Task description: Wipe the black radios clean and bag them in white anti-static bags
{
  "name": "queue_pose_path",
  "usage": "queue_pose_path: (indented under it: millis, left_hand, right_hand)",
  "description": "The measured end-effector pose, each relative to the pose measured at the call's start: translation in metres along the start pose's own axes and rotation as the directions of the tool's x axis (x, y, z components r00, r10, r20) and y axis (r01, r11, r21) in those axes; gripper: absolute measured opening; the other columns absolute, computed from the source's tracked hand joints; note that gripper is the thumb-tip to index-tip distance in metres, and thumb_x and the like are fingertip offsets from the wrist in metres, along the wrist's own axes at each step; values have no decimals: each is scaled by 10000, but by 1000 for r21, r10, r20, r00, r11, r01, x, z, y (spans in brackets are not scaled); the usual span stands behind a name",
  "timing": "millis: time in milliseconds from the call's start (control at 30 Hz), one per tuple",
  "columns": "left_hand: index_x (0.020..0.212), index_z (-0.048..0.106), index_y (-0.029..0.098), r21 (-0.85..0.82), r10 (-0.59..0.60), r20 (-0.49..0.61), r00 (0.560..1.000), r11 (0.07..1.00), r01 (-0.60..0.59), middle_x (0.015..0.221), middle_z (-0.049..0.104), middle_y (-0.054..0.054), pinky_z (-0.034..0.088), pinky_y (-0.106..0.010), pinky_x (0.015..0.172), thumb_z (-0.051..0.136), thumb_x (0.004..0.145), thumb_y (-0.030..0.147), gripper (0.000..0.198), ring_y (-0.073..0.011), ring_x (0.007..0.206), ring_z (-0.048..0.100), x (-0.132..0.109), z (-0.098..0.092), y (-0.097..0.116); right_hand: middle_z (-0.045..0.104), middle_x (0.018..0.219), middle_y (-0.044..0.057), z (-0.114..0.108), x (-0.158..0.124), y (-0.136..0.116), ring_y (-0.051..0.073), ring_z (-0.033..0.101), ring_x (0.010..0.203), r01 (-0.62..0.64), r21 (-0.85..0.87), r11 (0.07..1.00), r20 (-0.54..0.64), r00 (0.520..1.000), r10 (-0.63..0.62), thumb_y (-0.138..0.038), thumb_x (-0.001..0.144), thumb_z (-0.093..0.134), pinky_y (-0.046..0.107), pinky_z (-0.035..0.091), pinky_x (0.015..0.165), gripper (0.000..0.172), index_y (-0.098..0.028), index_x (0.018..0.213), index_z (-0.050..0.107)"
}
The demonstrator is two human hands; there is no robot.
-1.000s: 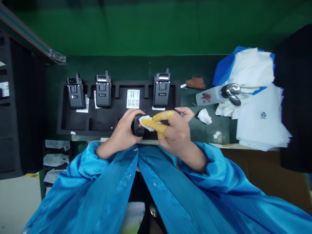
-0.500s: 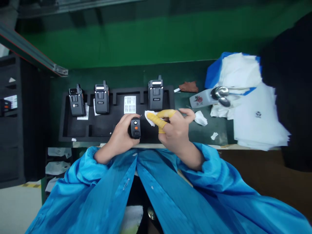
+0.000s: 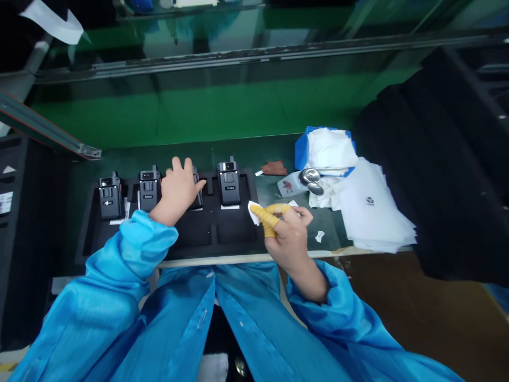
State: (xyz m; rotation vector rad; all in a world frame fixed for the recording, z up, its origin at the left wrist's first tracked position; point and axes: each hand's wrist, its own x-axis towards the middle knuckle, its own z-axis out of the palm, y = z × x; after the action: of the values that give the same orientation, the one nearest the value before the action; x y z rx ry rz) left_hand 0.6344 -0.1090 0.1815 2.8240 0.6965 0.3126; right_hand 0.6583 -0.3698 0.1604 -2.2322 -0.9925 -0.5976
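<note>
L hand [image 3: 178, 188] ptly hides radio [image 3: 199, 200] | bin [image 3: 301, 151], sheets [image 3: 371, 220] R of tray [image 3: 234, 228]

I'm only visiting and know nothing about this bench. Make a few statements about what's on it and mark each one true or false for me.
1. The left hand is over a radio in the tray. True.
2. The right hand holds a spoon. False: it holds a white wipe.
3. Yellow covers are on fingers of the right hand. True.
4. The brown cloth lies inside the tray. False: it lies on the table, to the right of the tray.
5. The blue box is full of radios. False: it holds white cloths.
6. Four radios show in the tray. True.
</note>
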Motion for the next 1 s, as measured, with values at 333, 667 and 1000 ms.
queue_pose_path:
  millis: [333,667,1000]
  left_hand:
    - [1518,220,161,-201,27,109,994,980,-5,1206,526,-229,537,-485,776,793,709,391,1017,-358,868,692,4,43,86]
    - [1403,352,151,-645,196,204,959,764,-19,1331,567,-157,452,-452,1040,674,602,90,866,-302,1230,558,-51,-10,49]
    - [1210,482,207,-689,314,140,939,712,-135,1200,652,-70,527,-383,917,609,596,21,654,-243,1093,635,-97,-5,41]
  right_hand:
    - [644,799,1,-3,9,-3,128,569,711,53,39,998,-117,992,-48,-66,747,524,355,344,802,257,-237,800,708]
    - [656,811,-3,-6,18,2,133,605,740,-20,117,993,-165,986,39,-95,796,563,333,379,741,329,-299,973,752]
    - [642,886,-9,3,27,-30,133,546,805,122,91,988,42,991,-126,-59,775,479,390,293,873,501,-352,1114,703]
